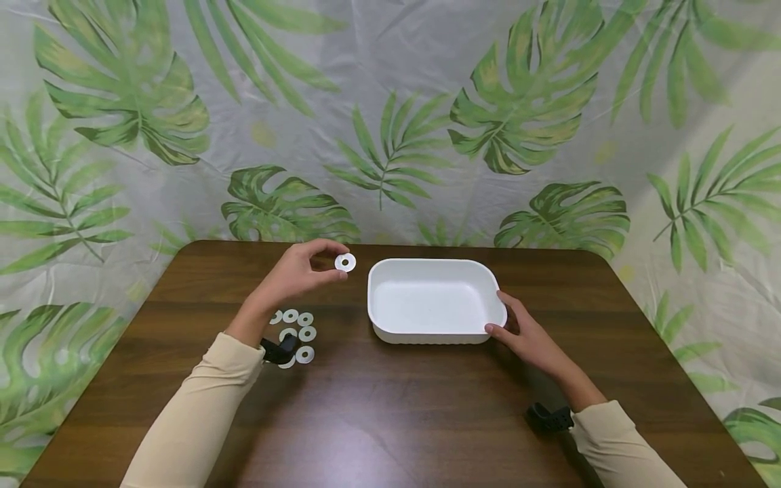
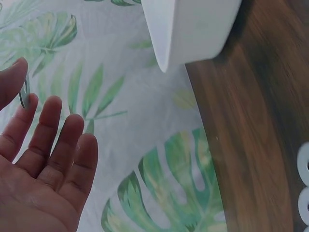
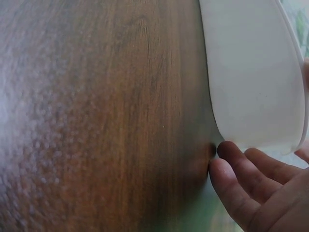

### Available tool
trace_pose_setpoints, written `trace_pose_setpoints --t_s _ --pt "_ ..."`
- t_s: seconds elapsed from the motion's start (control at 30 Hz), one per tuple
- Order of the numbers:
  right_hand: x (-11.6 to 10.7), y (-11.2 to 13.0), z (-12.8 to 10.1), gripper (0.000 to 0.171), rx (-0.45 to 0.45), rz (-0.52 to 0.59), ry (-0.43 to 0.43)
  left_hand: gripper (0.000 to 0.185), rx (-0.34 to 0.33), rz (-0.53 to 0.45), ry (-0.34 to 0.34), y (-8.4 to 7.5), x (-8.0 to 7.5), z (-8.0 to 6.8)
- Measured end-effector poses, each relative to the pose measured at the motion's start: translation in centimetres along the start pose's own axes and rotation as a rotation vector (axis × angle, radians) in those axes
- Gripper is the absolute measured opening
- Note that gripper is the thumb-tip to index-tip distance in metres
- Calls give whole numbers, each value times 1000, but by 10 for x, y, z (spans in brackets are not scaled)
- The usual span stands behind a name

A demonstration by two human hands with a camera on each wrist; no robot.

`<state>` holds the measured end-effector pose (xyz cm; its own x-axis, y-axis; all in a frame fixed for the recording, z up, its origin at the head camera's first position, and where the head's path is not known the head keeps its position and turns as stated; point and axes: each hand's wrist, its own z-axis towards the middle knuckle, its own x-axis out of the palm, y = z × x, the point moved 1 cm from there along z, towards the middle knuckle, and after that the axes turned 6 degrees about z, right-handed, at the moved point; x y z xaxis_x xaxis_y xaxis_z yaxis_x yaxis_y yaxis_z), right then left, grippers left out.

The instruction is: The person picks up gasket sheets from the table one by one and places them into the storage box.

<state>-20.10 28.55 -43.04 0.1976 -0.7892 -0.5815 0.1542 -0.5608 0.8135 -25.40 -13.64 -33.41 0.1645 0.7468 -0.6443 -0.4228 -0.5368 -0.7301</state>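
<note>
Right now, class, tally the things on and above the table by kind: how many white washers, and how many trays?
White washers: 8 (1 pinched in the left hand, 7 showing on the table)
White tray: 1
Total: 9

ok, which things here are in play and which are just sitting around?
In play: left hand pinching one washer; right hand on the tray; loose washers.
Just there: table, leaf curtain.
</note>
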Motion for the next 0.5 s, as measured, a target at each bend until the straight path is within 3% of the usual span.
trace_pose_setpoints --t_s 0.33,0.5 --pt "1 -2 1 79 -12 0 1 40 -30 -111 40 -13 8 14" --pt "1 -2 0 79 -12 5 5 41 -3 -150 60 -23 14 25"
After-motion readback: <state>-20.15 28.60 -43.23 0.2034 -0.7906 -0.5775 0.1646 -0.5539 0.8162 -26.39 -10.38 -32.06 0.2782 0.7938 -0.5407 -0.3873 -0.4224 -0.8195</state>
